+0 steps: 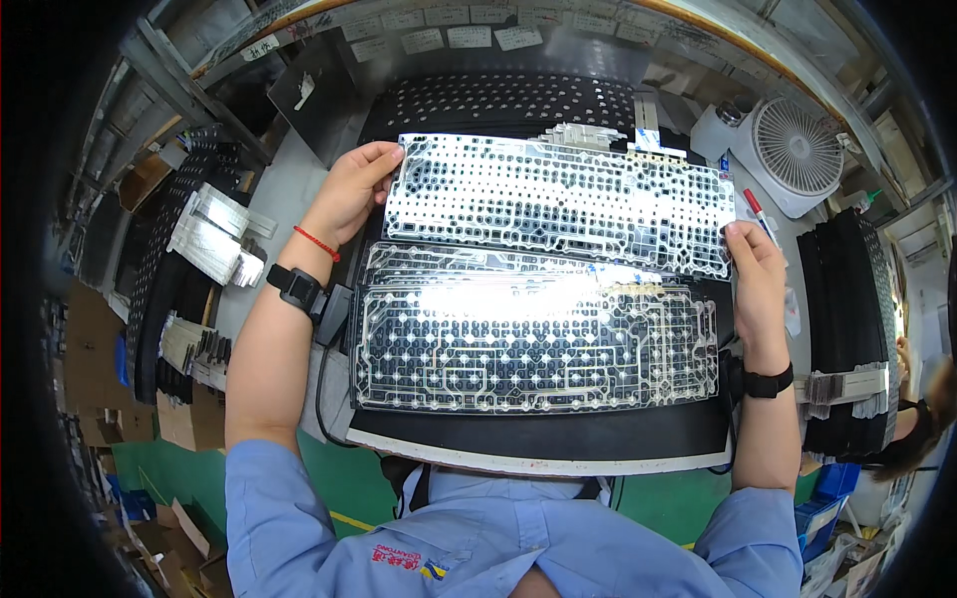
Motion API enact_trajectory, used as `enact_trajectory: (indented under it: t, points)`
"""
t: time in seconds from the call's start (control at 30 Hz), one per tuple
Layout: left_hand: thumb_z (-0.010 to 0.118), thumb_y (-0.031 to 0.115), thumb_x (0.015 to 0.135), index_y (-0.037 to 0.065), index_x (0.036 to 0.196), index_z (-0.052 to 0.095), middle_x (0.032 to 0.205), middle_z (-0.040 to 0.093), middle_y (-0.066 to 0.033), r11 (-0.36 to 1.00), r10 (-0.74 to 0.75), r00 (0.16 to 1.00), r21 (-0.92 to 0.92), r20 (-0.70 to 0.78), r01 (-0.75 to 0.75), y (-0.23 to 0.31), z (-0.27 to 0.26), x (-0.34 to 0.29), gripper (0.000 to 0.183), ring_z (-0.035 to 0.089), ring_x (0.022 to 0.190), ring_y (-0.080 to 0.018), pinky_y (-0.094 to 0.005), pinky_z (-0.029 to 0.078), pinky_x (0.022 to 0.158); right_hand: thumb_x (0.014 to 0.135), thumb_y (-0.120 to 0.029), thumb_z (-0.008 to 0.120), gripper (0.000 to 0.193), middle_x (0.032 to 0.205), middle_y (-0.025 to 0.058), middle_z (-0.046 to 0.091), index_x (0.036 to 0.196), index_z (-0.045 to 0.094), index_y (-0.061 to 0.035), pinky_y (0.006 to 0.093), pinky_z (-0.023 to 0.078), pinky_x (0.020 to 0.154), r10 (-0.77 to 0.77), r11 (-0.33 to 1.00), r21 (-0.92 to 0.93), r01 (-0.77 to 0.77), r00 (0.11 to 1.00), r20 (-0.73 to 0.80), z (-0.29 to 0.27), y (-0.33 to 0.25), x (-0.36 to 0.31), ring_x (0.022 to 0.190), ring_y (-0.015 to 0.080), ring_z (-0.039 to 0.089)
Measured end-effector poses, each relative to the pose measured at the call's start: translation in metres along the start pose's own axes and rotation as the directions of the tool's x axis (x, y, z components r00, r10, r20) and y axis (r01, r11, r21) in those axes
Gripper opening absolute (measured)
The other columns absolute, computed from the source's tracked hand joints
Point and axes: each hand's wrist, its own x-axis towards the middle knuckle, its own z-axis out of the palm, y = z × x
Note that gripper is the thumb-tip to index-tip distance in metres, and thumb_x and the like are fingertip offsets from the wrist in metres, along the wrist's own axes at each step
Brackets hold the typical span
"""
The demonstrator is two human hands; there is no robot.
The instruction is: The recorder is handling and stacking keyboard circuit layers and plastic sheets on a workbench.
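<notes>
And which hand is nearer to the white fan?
Right. The right hand holds the keyboard membrane sheet by its right edge, below the white fan in view; the left hand holds the opposite edge, far left.

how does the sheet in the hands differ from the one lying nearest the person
The held sheet is pinched at its ends by the left hand and right hand; the lying sheet is untouched. The held sheet slants down rightward; the lying sheet sits almost straight. Both carry circuit-like lines.
</notes>
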Motion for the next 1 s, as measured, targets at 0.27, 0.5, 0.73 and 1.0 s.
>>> enact_trajectory:
  t: [0.27,0.5,0.73,1.0]
  points:
    - [0.055,0.023,0.095,0.006,0.099,0.062,0.076,0.057,0.0064,0.999,-0.009,0.998,-0.051,-0.061,0.006,0.002,0.004,-0.002,0.019,0.044,0.06,-0.0011,-0.0157,0.035,0.054,0.096,-0.016,0.054,0.018,0.082,-0.0034,0.06,0.097,0.061,0.0001,0.0168,0.037,0.064,-0.031,0.999,-0.03,0.03,0.999,-0.038,-0.004,0.003,0.001,0.07,0.0009,0.048]
    - [0.054,0.022,0.095,0.008,0.098,0.061,0.078,0.059,0.0059,0.996,0.001,0.999,-0.085,-0.044,-0.005,0.003,0.002,-0.002,0.016,0.047,0.061,-0.001,-0.016,0.036,0.054,0.095,-0.018,0.054,0.019,0.075,-0.007,0.056,0.092,0.063,-0.0012,0.0159,0.032,0.058,-0.04,0.992,-0.118,0.035,0.998,-0.038,-0.004,-0.003,-0.002,0.063,-0.0011,0.041]
    - [0.052,0.019,0.097,0.005,0.105,0.056,0.089,0.063,0.0006,0.986,0.027,1.0,-0.163,-0.012,-0.028,-0.001,0.005,0.001,0.017,0.059,0.071,-0.003,-0.0161,0.049,0.063,0.092,-0.012,0.059,0.024,0.092,0.0046,0.066,0.11,0.054,0.0028,0.0187,0.044,0.072,0.031,0.998,-0.053,-0.03,0.999,0.021,0.005,-0.005,-0.002,0.079,0.0042,0.058]
    - [0.051,0.018,0.097,0.004,0.106,0.056,0.089,0.063,0.0005,0.987,0.05,0.997,-0.152,0.052,-0.042,0.0,0.009,-0.002,0.018,0.058,0.07,-0.0024,-0.0164,0.05,0.06,0.084,0.0,0.065,0.036,0.099,0.0095,0.067,0.116,0.048,0.0041,0.0225,0.049,0.077,0.049,0.997,-0.066,-0.046,0.998,0.049,0.011,-0.008,-0.006,0.085,0.0095,0.063]
